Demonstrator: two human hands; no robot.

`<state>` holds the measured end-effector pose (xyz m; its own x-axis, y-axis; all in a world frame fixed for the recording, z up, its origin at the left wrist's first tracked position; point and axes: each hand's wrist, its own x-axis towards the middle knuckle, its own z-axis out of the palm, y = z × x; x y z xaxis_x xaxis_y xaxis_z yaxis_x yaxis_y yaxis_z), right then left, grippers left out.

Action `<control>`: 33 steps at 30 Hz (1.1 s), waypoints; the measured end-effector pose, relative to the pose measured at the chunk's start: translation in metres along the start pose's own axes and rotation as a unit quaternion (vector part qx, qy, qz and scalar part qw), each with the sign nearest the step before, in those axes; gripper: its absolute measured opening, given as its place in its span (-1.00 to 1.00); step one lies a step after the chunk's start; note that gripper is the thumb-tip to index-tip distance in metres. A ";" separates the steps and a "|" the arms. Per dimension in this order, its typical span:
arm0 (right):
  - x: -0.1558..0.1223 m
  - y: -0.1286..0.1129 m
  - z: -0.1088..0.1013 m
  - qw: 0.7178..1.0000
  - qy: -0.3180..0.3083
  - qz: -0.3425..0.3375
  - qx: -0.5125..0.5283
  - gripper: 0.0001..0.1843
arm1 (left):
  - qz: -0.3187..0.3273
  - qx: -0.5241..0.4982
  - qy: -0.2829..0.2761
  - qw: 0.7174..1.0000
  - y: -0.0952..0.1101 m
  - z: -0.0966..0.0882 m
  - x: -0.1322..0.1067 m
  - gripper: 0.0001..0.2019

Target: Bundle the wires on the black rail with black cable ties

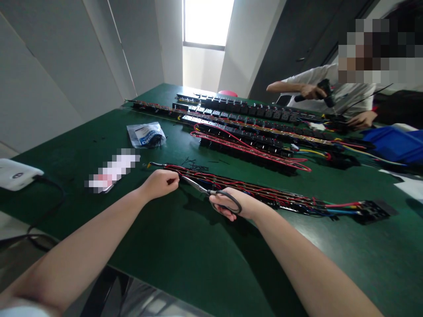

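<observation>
My right hand point(228, 204) has its fingers through the dark handles of a pair of scissors point(198, 185). The blades point left, their tips close to my left hand point(161, 184). That hand is closed in a pinch at the left end of a long wired strip point(251, 190); whatever lies between its fingers is too small to make out. Red and brown wires run along the strip to a black end piece point(373, 210) at the right. Small black cut-off bits point(194, 164) lie scattered just behind the strip.
Several more black socket strips point(244, 141) with red wires lie farther back on the green table point(185, 246). A clear plastic bag point(147, 135) of black ties is at the left, near a white device point(20, 174). Across the table a person point(350, 94) holds a power drill point(325, 92) beside a blue bin point(393, 143).
</observation>
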<state>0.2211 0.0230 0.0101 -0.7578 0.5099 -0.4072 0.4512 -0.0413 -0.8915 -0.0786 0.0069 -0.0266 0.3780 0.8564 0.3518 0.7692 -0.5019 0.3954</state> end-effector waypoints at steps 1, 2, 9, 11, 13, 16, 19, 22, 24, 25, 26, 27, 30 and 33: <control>0.000 0.001 0.000 1.000 -0.001 -0.002 -0.001 -0.43 | 0.001 0.001 0.004 1.000 0.000 0.000 -0.001 -0.77; 0.000 0.002 -0.001 1.000 -0.001 -0.004 -0.001 -0.44 | 0.002 0.003 0.008 1.000 0.000 -0.001 -0.002 -0.77; -0.009 0.014 0.003 1.000 -0.002 -0.025 0.000 -0.47 | -0.027 0.053 0.084 0.995 0.005 -0.003 0.012 -0.70; -0.018 0.016 0.004 0.999 -0.009 -0.035 0.004 -0.44 | -0.029 0.065 0.079 0.994 0.005 -0.004 0.026 -0.70; -0.030 0.020 0.001 0.998 -0.024 -0.048 0.014 -0.37 | -0.025 0.073 0.061 0.995 0.006 -0.003 0.041 -0.73; -0.050 0.027 -0.013 0.997 -0.040 -0.059 0.039 -0.22 | -0.002 0.074 0.038 0.997 0.018 0.001 0.059 -0.62; -0.068 0.036 -0.035 0.996 -0.070 -0.031 0.037 -0.30 | 0.054 0.045 -0.012 0.997 0.040 0.004 0.072 -0.66; -0.080 0.039 -0.053 0.996 -0.083 0.003 0.016 -0.38 | 0.116 -0.003 -0.093 0.989 0.060 0.005 0.086 -0.74; -0.083 0.038 -0.060 0.997 -0.076 0.016 -0.001 -0.39 | 0.132 -0.031 -0.135 0.982 0.064 0.006 0.095 -0.76; -0.084 0.037 -0.061 0.997 -0.072 0.022 -0.009 -0.38 | 0.137 -0.044 -0.150 0.978 0.063 0.007 0.099 -0.77; -0.085 0.036 -0.062 0.997 -0.068 0.028 -0.018 -0.38 | 0.141 -0.056 -0.161 0.975 0.061 0.008 0.102 -0.79; -0.085 0.035 -0.063 0.997 -0.064 0.036 -0.026 -0.37 | 0.144 -0.068 -0.168 0.973 0.058 0.010 0.104 -0.80; -0.084 0.031 -0.062 0.996 -0.052 0.061 -0.046 -0.37 | 0.146 -0.096 -0.169 0.970 0.050 0.018 0.103 -0.85; -0.083 0.029 -0.061 0.993 -0.031 0.093 -0.063 -0.37 | 0.135 -0.106 -0.161 0.972 0.049 0.023 0.097 -0.84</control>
<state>0.3261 0.0318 0.0306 -0.6822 0.4493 -0.5768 0.6382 -0.0188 -0.7696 0.0075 0.0679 0.0072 0.7193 0.6661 0.1974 0.5087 -0.6985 0.5033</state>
